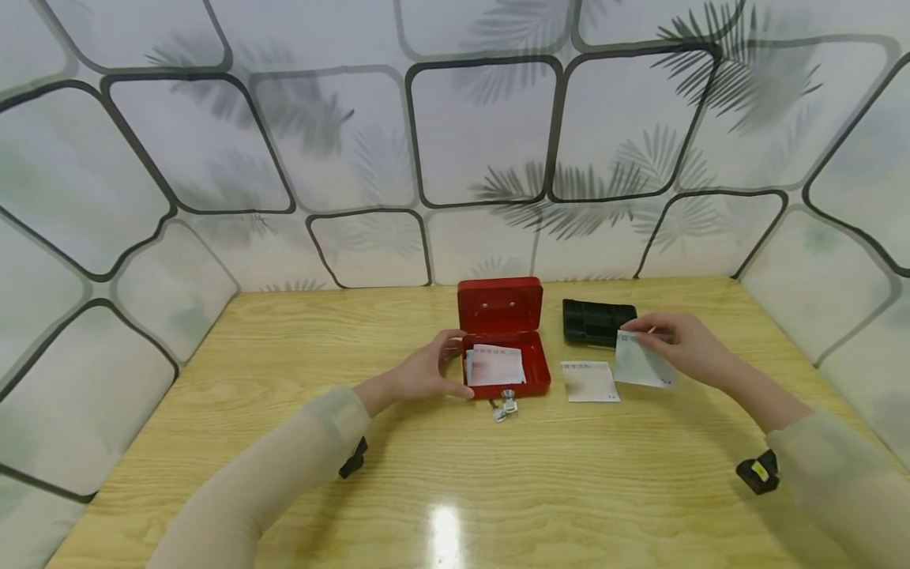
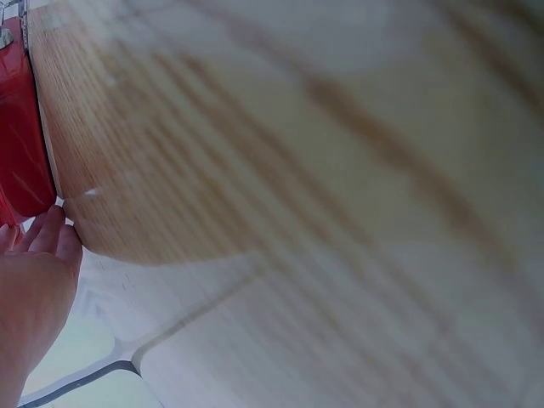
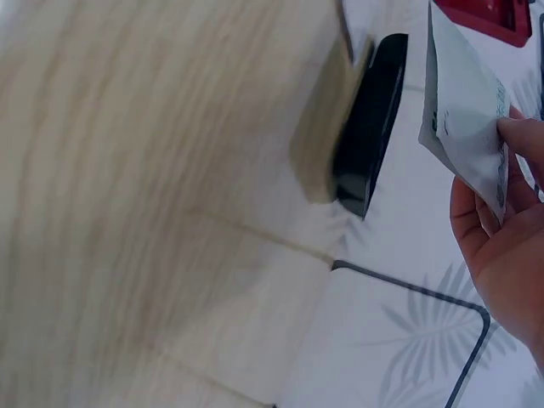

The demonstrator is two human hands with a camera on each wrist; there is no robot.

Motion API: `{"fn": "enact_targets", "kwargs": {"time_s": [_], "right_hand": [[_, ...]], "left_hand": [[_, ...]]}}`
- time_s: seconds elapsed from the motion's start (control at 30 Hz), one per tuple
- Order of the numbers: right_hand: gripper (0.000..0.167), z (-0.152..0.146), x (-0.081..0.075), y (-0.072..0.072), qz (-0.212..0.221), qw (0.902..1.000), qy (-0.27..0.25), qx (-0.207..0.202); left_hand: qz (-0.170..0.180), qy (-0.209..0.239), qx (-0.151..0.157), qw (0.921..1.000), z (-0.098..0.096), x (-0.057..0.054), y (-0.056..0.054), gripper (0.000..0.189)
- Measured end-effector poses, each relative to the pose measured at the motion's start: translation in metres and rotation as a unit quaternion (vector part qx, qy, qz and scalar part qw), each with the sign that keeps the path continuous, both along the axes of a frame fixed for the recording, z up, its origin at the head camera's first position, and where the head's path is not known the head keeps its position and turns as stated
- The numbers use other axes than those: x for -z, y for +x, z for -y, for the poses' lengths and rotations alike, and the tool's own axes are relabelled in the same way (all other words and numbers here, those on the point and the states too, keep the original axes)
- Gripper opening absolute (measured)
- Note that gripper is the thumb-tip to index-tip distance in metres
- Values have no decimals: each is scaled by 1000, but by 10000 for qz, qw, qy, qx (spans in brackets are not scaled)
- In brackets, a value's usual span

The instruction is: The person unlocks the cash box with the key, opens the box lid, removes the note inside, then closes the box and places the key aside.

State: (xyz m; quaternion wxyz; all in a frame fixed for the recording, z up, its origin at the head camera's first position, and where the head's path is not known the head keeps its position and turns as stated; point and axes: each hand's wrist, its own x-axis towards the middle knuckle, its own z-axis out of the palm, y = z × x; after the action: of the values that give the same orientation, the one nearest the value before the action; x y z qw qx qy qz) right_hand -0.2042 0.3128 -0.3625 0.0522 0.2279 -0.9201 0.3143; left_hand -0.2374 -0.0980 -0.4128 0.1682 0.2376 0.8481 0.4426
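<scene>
An open red cash box (image 1: pixel 506 393), its lid (image 1: pixel 499 307) raised at the back, holds a pinkish banknote (image 1: pixel 496 365) over pale green paper. My left hand (image 1: pixel 426 367) grips the box's left side, thumb at the front corner and fingers farther back; in the left wrist view the fingers (image 2: pixel 49 231) touch its red wall. My right hand (image 1: pixel 678 341) pinches pale greenish banknotes (image 1: pixel 636 362) between thumb and fingers, raised above the table. The right wrist view shows the paper (image 3: pixel 467 119) in layers. Another pale banknote (image 1: pixel 590 382) lies flat between the box and that hand.
A black wallet (image 1: pixel 596 322) lies on the wooden table (image 1: pixel 355 332) just behind the loose banknote. Small silver keys (image 1: pixel 505 408) hang at the box's front lock. The patterned wall (image 1: pixel 370 245) borders the table at the back and sides.
</scene>
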Motion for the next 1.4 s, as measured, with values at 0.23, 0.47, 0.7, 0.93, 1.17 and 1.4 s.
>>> {"fn": "enact_targets", "kwargs": {"time_s": [0.23, 0.47, 0.7, 0.93, 1.17, 1.4], "right_hand": [[22, -14, 11, 3, 392, 9986, 304, 156], [27, -24, 27, -2, 828, 9955, 450, 51], [29, -22, 36, -6, 904, 9934, 700, 21], [26, -17, 38, -7, 721, 9927, 941, 204], [23, -17, 38, -3, 532, 9924, 1063, 313], [19, -9, 27, -2, 65, 9978, 627, 227]], "left_hand": [[-16, 40, 20, 10000, 0, 0, 0, 90], [-10, 30, 16, 10000, 0, -1, 1, 90], [4, 79, 16, 10000, 0, -2, 2, 89], [-58, 63, 48, 10000, 0, -1, 1, 90], [-36, 32, 11, 10000, 0, -1, 1, 90], [-19, 3, -18, 10000, 1, 1, 1, 90]]}}
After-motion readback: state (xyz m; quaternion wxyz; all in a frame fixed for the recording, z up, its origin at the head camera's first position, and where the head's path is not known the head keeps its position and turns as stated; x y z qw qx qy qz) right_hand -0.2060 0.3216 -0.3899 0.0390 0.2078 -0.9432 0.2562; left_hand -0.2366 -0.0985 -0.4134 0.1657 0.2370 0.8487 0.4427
